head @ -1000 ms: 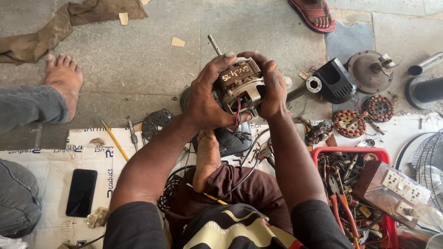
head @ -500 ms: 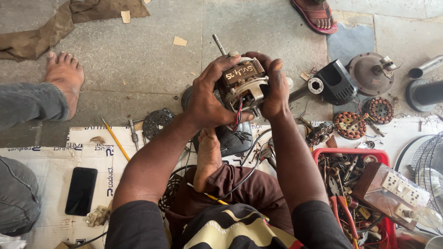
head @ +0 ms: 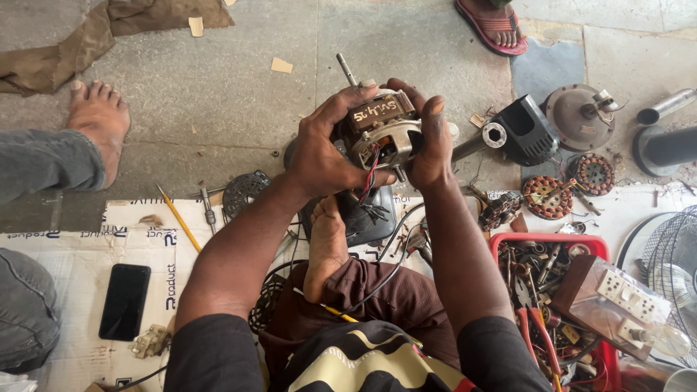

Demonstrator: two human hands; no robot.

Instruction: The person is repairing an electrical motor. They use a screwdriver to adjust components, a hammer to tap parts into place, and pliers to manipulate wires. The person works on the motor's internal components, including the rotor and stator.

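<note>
Both my hands hold up a small electric motor (head: 381, 127) with a metal frame, copper windings, a steel shaft sticking up and red and black wires hanging below. My left hand (head: 323, 149) wraps its left side, thumb over the top. My right hand (head: 430, 138) clasps the right side, fingers curled over the top. The motor hangs above my bare foot (head: 327, 247) and a dark part on the floor.
A red tray (head: 541, 243) of pliers and parts sits lower right. Copper stators (head: 552, 197), a black housing (head: 526, 131) and a fan guard (head: 671, 254) lie right. A black phone (head: 125, 301), yellow pencil (head: 178, 223) and another person's bare foot (head: 98, 120) are left.
The motor and both hands have shifted slightly right and up in view; the grip stays the same.
</note>
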